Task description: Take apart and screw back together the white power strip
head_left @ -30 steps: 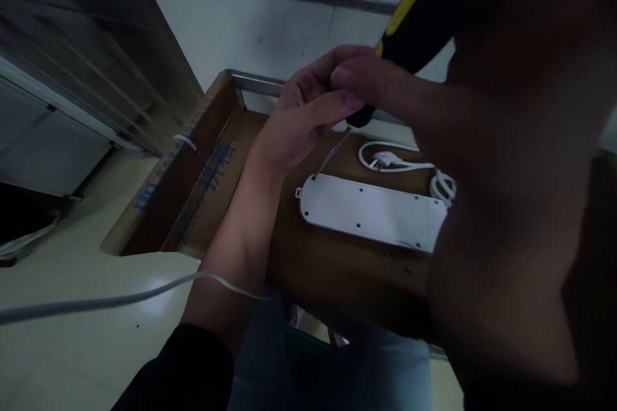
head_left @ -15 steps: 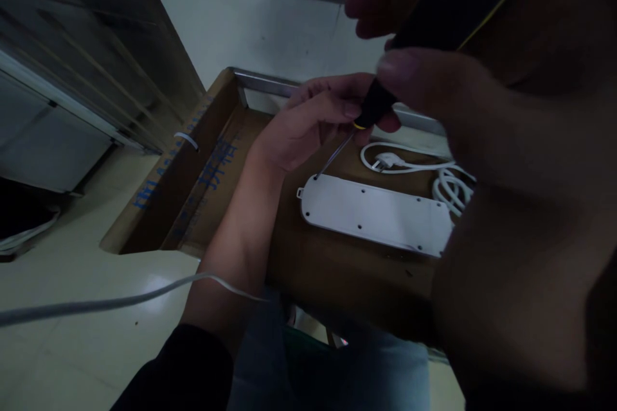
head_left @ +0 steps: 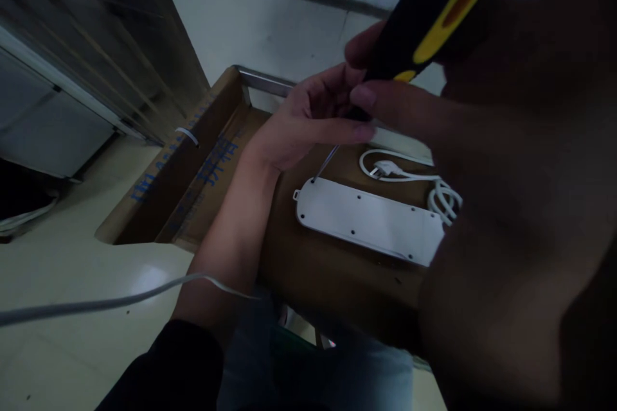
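While the screwdriver [head_left: 450,16] stands tilted with its tip at a hole in the white power strip [head_left: 373,218], both hands are closed on the tool, as the head view shows. The left hand [head_left: 299,119] has its fingers drawn in narrow around the lower end of the handle, just above the shaft. The right hand [head_left: 486,115] holds the handle higher up, thumb and a fingertip pressed to it.

The power strip lies apparently underside up on the cardboard [head_left: 332,263], between the near and far edges and well apart from the raised left edge. Its right end is hidden by the right hand. The coiled cord [head_left: 447,202] and plug [head_left: 388,169] lie between the strip and the far edge.

Work state, by judgement: the tool appears seated at the hole in the strip's far left corner. Six other holes are visible with no tool in them; whether they contain screws cannot be told. The underside panel is in place and no removed screw can be identified. Completion of the remaining holes, and the turning direction, cannot be determined.
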Tool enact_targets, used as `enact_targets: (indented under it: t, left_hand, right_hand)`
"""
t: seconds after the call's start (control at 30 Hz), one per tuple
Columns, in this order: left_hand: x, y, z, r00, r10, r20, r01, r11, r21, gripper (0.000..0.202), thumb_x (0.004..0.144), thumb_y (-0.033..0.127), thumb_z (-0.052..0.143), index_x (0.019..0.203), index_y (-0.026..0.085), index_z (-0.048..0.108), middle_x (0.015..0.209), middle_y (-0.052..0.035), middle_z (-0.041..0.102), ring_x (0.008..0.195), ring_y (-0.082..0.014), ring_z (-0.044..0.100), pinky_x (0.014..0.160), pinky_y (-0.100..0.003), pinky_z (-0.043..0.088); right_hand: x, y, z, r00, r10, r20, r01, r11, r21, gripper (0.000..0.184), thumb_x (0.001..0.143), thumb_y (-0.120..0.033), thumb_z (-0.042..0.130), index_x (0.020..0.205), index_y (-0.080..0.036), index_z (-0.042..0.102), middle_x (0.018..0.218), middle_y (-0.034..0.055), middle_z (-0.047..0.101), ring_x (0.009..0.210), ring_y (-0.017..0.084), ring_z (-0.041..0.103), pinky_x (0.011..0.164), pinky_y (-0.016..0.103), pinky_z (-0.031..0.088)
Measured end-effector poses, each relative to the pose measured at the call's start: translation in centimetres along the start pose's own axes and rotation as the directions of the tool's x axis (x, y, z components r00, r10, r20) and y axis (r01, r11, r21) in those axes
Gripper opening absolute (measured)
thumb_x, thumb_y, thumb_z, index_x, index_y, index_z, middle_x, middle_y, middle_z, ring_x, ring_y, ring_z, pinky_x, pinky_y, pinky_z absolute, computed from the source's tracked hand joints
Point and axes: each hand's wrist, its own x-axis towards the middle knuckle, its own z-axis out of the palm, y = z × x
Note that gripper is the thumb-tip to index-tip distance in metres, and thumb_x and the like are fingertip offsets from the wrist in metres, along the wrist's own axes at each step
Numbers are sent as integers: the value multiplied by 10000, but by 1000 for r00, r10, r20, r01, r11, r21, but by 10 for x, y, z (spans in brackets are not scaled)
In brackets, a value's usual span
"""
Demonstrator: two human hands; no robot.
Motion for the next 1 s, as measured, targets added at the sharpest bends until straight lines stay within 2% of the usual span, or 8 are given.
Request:
enact_targets:
  t: [0.13, 0.3, 0.43, 0.57, 0.8, 0.83, 0.97, 1.0]
  left_hand:
    - [5, 8, 8, 992, 24, -126, -17, 998, 59, 301, 844, 384, 794, 1083, 209, 745, 954, 2, 660, 834, -116, 622, 726, -218, 437]
    - [-29, 32, 24, 870, 273, -410, -115, 922, 370, 71, 908, 316, 742, 928, 248, 734, 831, 17, 624, 694, -99, 507, 632, -234, 364]
    - [-95, 34, 57, 979, -172, -108, 201, 902, 383, 167, 969, 341, 624, 860, 256, 717, 709, 5, 644, 606, -129, 539, 572, -265, 397]
    - [-130, -11, 106, 705, -578, 411, 349, 787, 510, 139, 913, 351, 698, 880, 216, 694, 834, -27, 747, 688, -141, 651, 639, -266, 503]
    - [-98, -97, 159, 318, -228, 920, -189, 936, 297, 196, 831, 333, 701, 665, 251, 635, 801, -22, 779, 793, -193, 721, 729, -311, 551]
    - [-93, -98, 157, 341, -182, 922, -186, 948, 256, 158, 841, 347, 699, 724, 251, 655, 840, -9, 794, 819, -167, 730, 762, -279, 555]
    - [-81, -98, 135, 848, -140, 511, -239, 759, 605, 106, 822, 324, 632, 769, 232, 629, 633, 50, 691, 620, -92, 653, 603, -248, 457]
    - [-79, -99, 129, 884, -105, 455, -267, 686, 677, 124, 821, 332, 612, 749, 232, 628, 602, 50, 660, 599, -98, 629, 595, -266, 433]
  right_hand:
    - [2, 2, 5, 955, -260, 140, 295, 865, -407, 341, 805, 5, 637, 911, -316, 589, 1037, -28, 628, 1032, 189, 677, 957, 395, 623]
    - [6, 13, 3, 939, -323, 116, 343, 877, -336, 176, 859, -175, 676, 886, -267, 529, 891, -12, 577, 834, 169, 569, 806, 344, 524]
    - [11, 17, -1, 938, -345, 40, 328, 844, -424, 237, 870, -399, 768, 815, -249, 593, 827, -8, 552, 763, 174, 546, 798, 376, 479]
    - [16, 20, -7, 970, -235, 64, 228, 783, -579, 448, 799, -568, 806, 653, -277, 499, 650, -28, 522, 639, 170, 457, 688, 381, 435]
    - [14, 16, -19, 976, -202, 85, 212, 772, -600, 380, 835, -425, 787, 801, -265, 445, 707, -33, 553, 684, 165, 510, 674, 328, 376]
    - [14, 15, -22, 975, -208, 77, 212, 776, -594, 389, 816, -404, 812, 852, -267, 450, 736, -38, 571, 695, 162, 517, 671, 318, 376]
    - [16, 17, -33, 976, -200, 87, 213, 794, -569, 448, 778, -373, 874, 909, -262, 460, 775, -52, 592, 696, 133, 483, 657, 296, 378]
    - [17, 17, -35, 975, -193, 106, 220, 803, -555, 440, 782, -383, 876, 888, -257, 468, 772, -50, 589, 697, 129, 477, 653, 296, 379]
